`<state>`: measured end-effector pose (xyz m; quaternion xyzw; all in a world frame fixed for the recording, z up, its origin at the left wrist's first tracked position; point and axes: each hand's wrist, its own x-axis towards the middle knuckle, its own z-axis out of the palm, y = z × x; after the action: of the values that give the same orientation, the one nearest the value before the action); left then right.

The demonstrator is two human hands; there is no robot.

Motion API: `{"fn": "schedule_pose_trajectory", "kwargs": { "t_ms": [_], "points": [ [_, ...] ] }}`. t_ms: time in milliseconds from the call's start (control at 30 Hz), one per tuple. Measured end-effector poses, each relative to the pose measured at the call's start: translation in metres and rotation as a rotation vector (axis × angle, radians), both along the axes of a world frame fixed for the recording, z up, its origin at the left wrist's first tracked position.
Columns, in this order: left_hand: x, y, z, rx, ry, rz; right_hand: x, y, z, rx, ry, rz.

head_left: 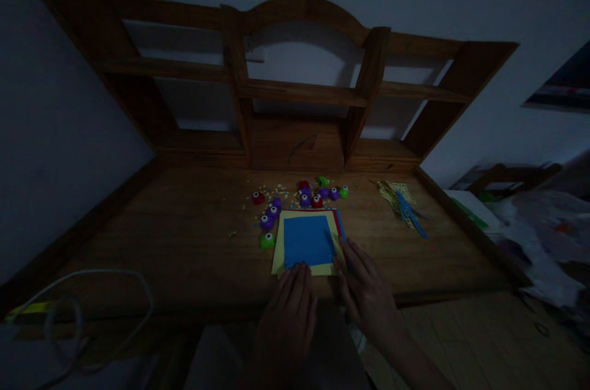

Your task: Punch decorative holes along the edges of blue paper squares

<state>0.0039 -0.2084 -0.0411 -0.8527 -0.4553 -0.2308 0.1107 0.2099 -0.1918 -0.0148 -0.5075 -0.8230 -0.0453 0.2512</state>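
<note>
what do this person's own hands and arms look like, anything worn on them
The bare, ungloved left hand and bare, ungloved right hand have slender, tapering fingers. The slim, bare right forearm shows no sleeve. Towards the left wrist it is too dark to tell about a cuff. No ring or watch can be made out, nor any markings.

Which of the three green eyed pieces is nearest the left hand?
The green piece just left of the paper stack, at the near end of the purple row. The other two lie past the stack's far edge, farther from the left hand.
</note>
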Motion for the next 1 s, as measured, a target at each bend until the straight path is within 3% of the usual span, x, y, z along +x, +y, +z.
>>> {"fn": "schedule_pose_trajectory", "kwargs": {
  "t_ms": [200, 367, 633, 867, 1000],
  "points": [
    [0.014, 0.01, 0.02, -0.051, -0.042, 0.028, 0.002, -0.001, -0.006, 0.011, 0.024, 0.013],
    [0.016, 0.018, 0.018, -0.044, -0.086, -0.033, 0.003, 0.001, -0.004, -0.017, -0.012, 0.148],
    [-0.008, 0.022, 0.014, -0.097, -0.001, -0.085, 0.006, 0.006, -0.002, -0.005, 0.007, 0.187],
    [-0.038, 0.018, 0.01, -0.037, 0.077, -0.073, 0.005, 0.008, -0.001, 0.028, -0.031, 0.178],
    [-0.047, 0.013, 0.013, -0.007, 0.115, -0.11, 0.006, 0.012, 0.003, 0.065, -0.116, 0.305]
  ]
}}
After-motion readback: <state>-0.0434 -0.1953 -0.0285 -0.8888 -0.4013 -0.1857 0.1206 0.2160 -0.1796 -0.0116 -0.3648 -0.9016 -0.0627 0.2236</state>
